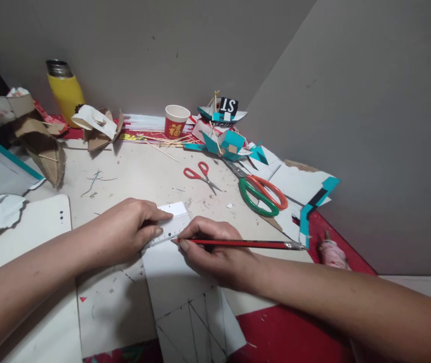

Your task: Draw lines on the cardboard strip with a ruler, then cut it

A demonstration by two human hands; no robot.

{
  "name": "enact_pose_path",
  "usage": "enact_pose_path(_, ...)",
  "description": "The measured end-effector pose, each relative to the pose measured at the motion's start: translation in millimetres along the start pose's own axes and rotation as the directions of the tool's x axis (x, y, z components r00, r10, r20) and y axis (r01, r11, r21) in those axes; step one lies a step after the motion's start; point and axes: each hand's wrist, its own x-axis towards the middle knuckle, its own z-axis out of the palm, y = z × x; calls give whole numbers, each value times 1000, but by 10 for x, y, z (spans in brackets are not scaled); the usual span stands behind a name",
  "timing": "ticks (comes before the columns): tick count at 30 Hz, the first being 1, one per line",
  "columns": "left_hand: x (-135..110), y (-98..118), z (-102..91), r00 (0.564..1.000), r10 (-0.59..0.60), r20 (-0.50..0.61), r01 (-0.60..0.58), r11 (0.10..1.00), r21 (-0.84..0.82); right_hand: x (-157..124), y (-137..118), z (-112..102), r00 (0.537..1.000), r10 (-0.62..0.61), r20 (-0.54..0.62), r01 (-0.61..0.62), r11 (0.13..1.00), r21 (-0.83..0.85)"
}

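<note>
The left hand [128, 229] presses the clear ruler [170, 228] flat on the white sheet [173, 287], steadying its edge; the right hand [217, 254] has its grip pinching a red pencil [245, 244], tip against that edge, tail toward 3 o'clock.

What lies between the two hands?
A clear ruler on white paper, pressed by the left hand; the right hand holds a pencil tip at it. Head view.
</note>
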Motion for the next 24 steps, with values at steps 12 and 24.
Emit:
enact_pose_path(12, 4, -13, -16, 999, -40, 18, 41, 999, -23, 12, 31, 10, 997, -80, -14, 79, 996, -46)
enact_pose_path(24, 11, 10, -18, 999, -49, 16, 49, 998, -25, 14, 26, 20, 993, -115, -18, 114, 991, -74)
